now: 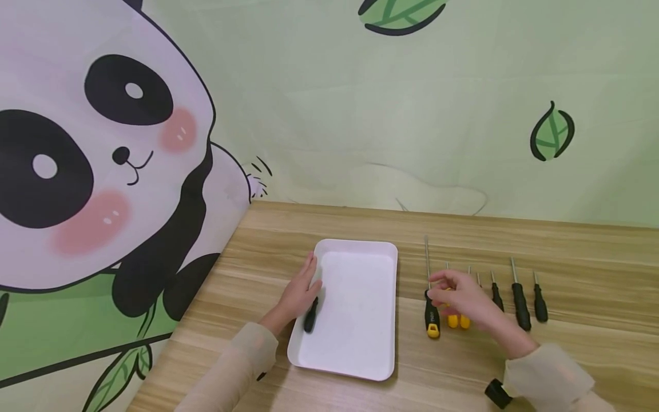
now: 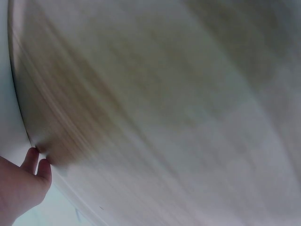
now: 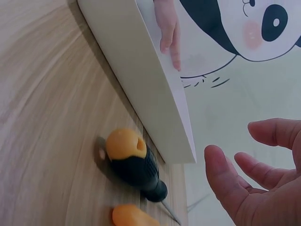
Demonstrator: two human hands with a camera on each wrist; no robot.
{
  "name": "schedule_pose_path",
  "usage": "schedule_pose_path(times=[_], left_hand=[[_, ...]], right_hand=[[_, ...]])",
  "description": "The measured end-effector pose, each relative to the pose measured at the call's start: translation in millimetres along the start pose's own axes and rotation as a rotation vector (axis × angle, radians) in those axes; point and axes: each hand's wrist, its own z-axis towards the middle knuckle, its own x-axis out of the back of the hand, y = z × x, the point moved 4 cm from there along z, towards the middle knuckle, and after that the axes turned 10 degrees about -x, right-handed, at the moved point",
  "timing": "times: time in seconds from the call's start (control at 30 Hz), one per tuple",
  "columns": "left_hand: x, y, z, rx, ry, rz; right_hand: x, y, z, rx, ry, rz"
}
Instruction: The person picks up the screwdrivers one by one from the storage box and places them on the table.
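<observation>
A white tray (image 1: 355,309) lies on the wooden table with a small black screwdriver (image 1: 310,316) inside, along its left side. My left hand (image 1: 298,292) rests on the tray's left rim, fingers extended, thumb over the inside. Over the row of screwdrivers to the right hovers my right hand (image 1: 465,297), fingers loosely bent and holding nothing. Closest to it is a long black-and-yellow screwdriver (image 1: 431,315); its yellow-ended handle (image 3: 126,143) shows below the hand in the right wrist view. Yellow-handled screwdrivers (image 1: 452,321) lie partly hidden under the right hand.
Further right lie more black-handled screwdrivers, among them a large one (image 1: 521,309) and a short one (image 1: 540,306). A black object (image 1: 497,393) sits by the right sleeve. Behind the table (image 1: 592,274) hangs a green backdrop with a panda (image 1: 128,143).
</observation>
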Motion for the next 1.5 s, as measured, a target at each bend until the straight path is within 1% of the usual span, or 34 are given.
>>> schedule_pose_path(times=[0.2,0.4,0.63,0.83,0.93,1.17,1.33,1.5], left_hand=[[-0.2,-0.2,-0.1,0.019,-0.014,0.005],[-0.3,-0.3,-0.4,0.011,-0.005,0.006],[0.6,-0.9,1.0,0.023,-0.011,0.011],[0.7,0.1,1.0,0.005,-0.006,0.015],[0.9,0.9,0.9,-0.005,-0.002,0.016],[0.7,0.7,0.8,0.011,-0.012,0.011],[0.7,0.3,0.5,0.001,-0.003,0.008],[1.2,0.3,0.2,-0.001,0.007,0.003]], right_hand=[[-8,-5,6,0.000,-0.009,0.007],[-17,-10,10,0.019,-0.029,0.013],[-26,-15,13,0.037,-0.038,0.002],[-34,-17,18,0.078,-0.068,0.003],[-39,-17,20,0.080,-0.074,0.008],[-51,-23,24,0.108,-0.093,0.013],[-59,-25,26,0.116,-0.100,0.017],[-64,-27,29,0.106,-0.097,0.012]])
